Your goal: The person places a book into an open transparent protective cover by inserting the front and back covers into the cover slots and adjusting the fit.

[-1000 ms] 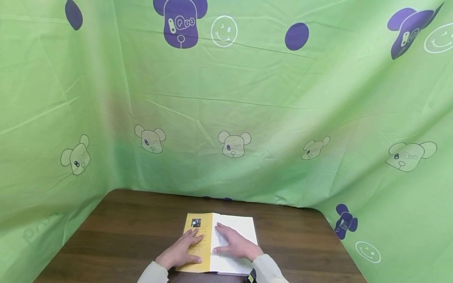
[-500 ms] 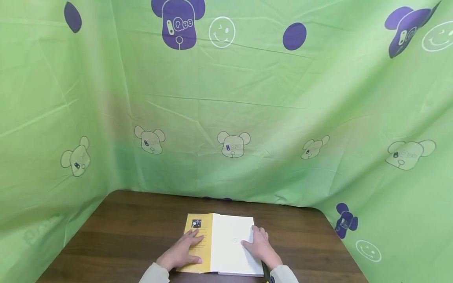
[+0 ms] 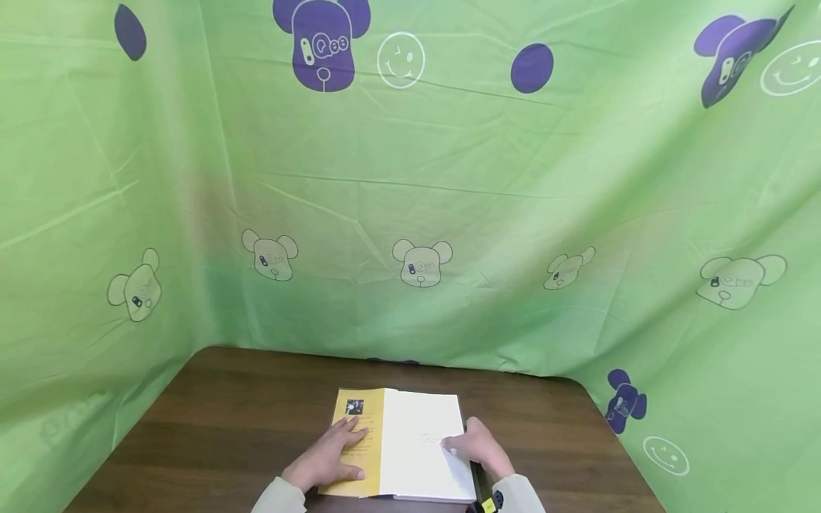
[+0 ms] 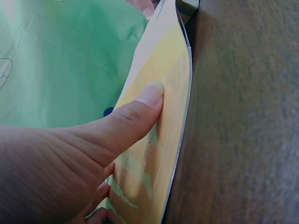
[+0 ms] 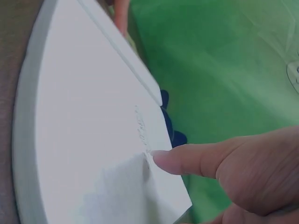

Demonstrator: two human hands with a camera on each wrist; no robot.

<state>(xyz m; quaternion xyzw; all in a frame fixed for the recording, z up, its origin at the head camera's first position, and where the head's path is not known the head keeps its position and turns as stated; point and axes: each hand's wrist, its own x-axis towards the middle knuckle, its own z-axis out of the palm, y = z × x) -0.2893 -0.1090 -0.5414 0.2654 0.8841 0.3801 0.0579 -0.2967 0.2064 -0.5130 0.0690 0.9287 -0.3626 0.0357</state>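
An open book [image 3: 417, 449] lies on the brown table [image 3: 224, 420] near its front edge. The book shows a yellow inside cover [image 3: 367, 417] on the left and a white page [image 5: 88, 121] on the right. My left hand [image 3: 333, 452] rests flat on the yellow cover [image 4: 163, 140], fingers straight, thumb [image 4: 135, 112] pressed on it. My right hand [image 3: 474, 445] is curled at the book's right edge. Its thumb [image 5: 187, 158] lies on the top page, whose outer edge is slightly lifted off the stack. The fingers under the edge are hidden.
A green cloth [image 3: 410, 199] with bear prints and purple shapes hangs behind and on both sides of the table. Bare brown wood [image 4: 243, 116] lies left, right and beyond the book. A dark wrist device [image 3: 490, 502] shows at my right sleeve.
My right hand slid from the middle of the white page to the book's right edge and curled on the page edge. The left hand stayed on the yellow cover.
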